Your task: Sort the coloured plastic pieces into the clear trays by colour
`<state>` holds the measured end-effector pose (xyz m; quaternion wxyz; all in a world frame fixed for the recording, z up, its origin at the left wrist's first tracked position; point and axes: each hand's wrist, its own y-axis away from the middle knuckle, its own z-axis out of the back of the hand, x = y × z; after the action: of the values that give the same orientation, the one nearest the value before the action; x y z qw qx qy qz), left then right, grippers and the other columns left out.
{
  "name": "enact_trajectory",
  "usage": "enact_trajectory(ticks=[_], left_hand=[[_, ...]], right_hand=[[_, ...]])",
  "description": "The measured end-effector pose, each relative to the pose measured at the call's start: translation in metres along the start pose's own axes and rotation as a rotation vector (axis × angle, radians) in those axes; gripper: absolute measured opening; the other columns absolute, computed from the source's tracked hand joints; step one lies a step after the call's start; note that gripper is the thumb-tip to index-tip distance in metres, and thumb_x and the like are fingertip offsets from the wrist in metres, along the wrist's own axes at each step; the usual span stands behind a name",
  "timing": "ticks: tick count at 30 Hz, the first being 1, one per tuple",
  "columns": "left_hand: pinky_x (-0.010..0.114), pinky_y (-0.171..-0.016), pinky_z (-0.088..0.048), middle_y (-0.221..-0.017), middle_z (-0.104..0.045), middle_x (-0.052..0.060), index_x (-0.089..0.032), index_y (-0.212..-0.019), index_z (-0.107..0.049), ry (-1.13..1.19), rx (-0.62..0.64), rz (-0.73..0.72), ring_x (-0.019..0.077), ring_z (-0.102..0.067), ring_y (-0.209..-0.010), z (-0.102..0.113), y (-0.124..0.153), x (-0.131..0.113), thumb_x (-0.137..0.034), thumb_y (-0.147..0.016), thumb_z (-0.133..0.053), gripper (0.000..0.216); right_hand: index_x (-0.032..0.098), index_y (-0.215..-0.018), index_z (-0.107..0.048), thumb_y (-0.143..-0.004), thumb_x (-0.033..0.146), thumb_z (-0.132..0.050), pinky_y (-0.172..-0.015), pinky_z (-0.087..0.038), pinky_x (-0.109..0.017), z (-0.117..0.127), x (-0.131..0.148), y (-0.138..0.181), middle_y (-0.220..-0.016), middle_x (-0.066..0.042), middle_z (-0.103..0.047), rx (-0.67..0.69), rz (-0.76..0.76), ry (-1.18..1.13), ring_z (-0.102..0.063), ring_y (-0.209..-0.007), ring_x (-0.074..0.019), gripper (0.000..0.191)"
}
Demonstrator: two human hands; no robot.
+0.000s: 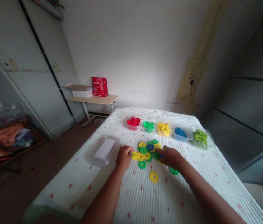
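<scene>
A loose pile of flat notched plastic discs, mostly yellow and green with a few blue, lies on the table; one green disc (143,150) is near its middle. At the pile's left edge is my left hand (124,156), fingers curled in beside a yellow disc (134,155); whatever may be between the fingertips is hidden. Over the right side of the pile reaches my right hand (171,156), index finger stretched out onto the discs and its other fingers partly hidden. Closer to me lie a single yellow disc (153,176) and a green disc (173,171) below my right wrist.
Behind the pile stand clear tubs of red (133,122), green (148,126), yellow (164,128), blue (180,132) and light green pieces (200,137). A clear plastic lid (91,155) with a white label lies left. A red bag (100,86) and box (82,92) occupy a side table (108,99).
</scene>
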<state>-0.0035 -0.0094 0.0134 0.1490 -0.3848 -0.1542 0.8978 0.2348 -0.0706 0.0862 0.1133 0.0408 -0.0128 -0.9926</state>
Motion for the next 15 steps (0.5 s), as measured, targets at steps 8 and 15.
enact_trajectory(ticks=[8,15], left_hand=[[0.030,-0.082,-0.043,-0.078,-0.069,0.001,-0.018,-0.071,-0.067,0.002,0.023,-0.009,0.0156,-0.060,-0.081,0.003,0.000,-0.005,0.002,-0.066,-0.048,0.028],[0.030,-0.081,-0.044,-0.079,-0.069,0.001,-0.018,-0.072,-0.067,0.018,0.011,-0.004,0.0159,-0.060,-0.082,0.003,0.001,-0.003,0.000,-0.066,-0.048,0.027]], right_hand=[[0.028,-0.118,-0.061,-0.078,0.027,-0.050,-0.065,-0.044,-0.031,0.015,-0.015,0.008,-0.097,-0.012,-0.066,0.104,-0.079,-0.011,-0.066,-0.082,-0.0261,0.042],[0.026,-0.126,-0.055,-0.076,0.024,-0.051,-0.069,-0.045,-0.031,0.012,0.008,-0.017,-0.103,-0.013,-0.064,0.073,-0.040,-0.060,-0.065,-0.087,-0.0250,0.050]])
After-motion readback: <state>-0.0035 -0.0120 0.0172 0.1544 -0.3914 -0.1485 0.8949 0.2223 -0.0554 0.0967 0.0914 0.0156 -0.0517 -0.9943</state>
